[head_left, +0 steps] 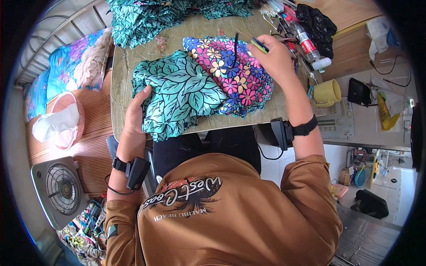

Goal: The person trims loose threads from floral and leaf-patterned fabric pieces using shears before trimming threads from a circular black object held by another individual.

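A stack of green cloth with black leaf outlines (186, 84) lies on the table in front of me. My left hand (136, 106) grips its left edge, thumb on top and fingers beneath. Partly under it, to the right, is a cloth with pink, blue and cream flowers (242, 84). Above that cloth's upper right corner, my right hand (274, 55) is closed on what looks like thread snips (260, 45), with yellow-green and dark handles. A narrow black strip (236, 49) shows over the flowered cloth, left of the snips.
More green leaf-print cloth (146, 22) is heaped along the table's (122, 75) far side. A bottle (306, 44), a black plastic bag (317, 26) and a yellow cup (327, 92) stand at the right. At left are a pink basket (79, 111) and a fan (62, 188).
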A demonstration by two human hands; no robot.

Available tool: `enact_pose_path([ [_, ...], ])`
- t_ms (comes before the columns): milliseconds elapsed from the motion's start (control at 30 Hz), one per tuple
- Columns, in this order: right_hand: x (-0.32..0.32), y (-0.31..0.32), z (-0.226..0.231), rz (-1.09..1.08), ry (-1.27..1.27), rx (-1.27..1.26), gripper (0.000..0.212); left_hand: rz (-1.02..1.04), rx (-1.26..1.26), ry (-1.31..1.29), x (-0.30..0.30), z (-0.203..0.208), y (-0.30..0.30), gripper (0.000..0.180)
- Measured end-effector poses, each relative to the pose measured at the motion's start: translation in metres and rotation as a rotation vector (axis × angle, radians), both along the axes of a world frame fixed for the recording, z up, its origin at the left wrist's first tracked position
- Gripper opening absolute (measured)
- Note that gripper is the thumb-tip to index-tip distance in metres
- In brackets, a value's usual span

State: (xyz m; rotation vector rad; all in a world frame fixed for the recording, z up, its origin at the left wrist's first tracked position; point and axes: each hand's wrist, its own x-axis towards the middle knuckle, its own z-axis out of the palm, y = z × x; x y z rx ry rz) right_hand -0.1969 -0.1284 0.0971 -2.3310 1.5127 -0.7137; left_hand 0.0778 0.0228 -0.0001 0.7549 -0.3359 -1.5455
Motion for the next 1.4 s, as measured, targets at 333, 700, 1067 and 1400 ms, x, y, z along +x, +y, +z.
enact_pose_path([
  [333, 0.107, 0.080, 0.019, 0.631, -0.312, 0.128, 0.022, -0.042, -0.071, 0.143, -0.003, -0.002, 0.001, 0.039],
  [700, 0.063, 0.059, -0.008, 0.402, -0.336, 0.130, 0.036, -0.054, -0.066, 0.077, -0.006, 0.007, -0.002, 0.044],
  [1067, 0.041, 0.040, -0.011, 0.326, 0.178, 0.134, 0.030, -0.045, -0.060, 0.105, -0.003, 0.003, -0.001, 0.048],
  [1400, 0.020, 0.029, 0.011, -0.029, 0.438, 0.121, 0.033, -0.032, -0.058, 0.092, -0.002, 0.003, -0.001, 0.047],
])
